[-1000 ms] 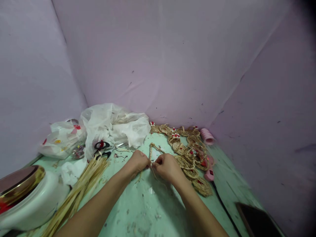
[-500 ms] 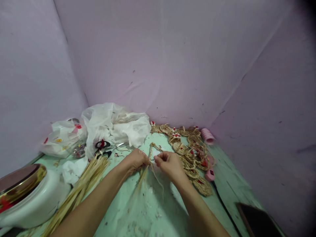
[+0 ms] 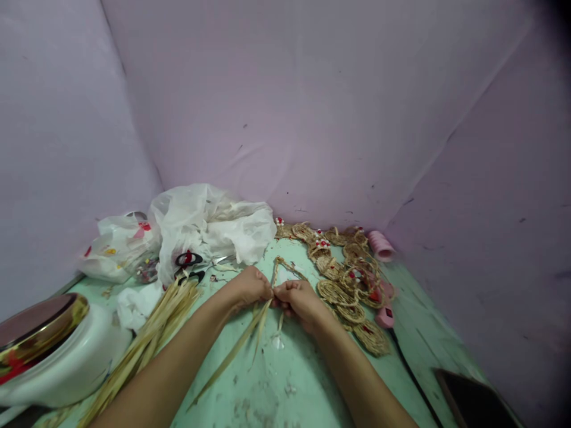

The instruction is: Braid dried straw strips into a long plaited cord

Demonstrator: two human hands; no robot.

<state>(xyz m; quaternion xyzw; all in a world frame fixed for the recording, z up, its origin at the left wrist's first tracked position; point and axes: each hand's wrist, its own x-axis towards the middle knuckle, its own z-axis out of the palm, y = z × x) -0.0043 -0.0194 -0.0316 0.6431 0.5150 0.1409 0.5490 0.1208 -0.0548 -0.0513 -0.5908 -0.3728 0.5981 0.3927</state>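
Both hands meet over the middle of the green table, pinching a thin braided straw cord. My left hand is closed on the cord's near end, and loose straw strands trail from it toward me. Fingertips of my right hand are pinched on the same end, touching the left fingers; exactly which strand they grip is hidden. Beyond the hands the finished braid bends in a loop on the table. Just right lie coiled straw pieces, some with red and white beads.
At left are a straw bundle, black-handled scissors, white plastic bags and a white pot-like container. A pink thread spool, a pink corded tool and a dark flat device are at right.
My right hand has moved left and now touches the left hand. A long straw strand now stretches out toward the lower left. The view has shifted slightly.
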